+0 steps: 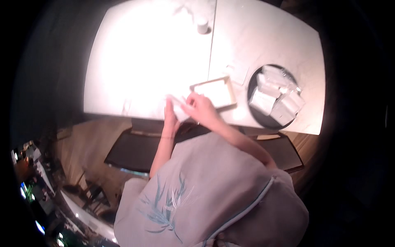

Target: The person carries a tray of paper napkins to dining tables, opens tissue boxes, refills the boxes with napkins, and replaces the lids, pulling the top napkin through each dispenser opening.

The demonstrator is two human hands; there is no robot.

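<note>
A white, flat piece that looks like paper or a thin packet (180,110) is between my two hands at the table's front edge. Glare washes out its outline. My left hand (170,117) holds it from the left side, fingers pointing away from me. From the right, my right hand (201,109) has its fingers bent and closed at the piece's edge. Just beyond my right hand lies a shallow, tan-rimmed box (231,91) with white contents.
A round dark tray (254,110) heaped with white, clear-wrapped packets (276,94) stands at the right. A small white cup-like object (202,27) is at the far side of the white table (263,29). Dark seats (129,150) are under the front edge.
</note>
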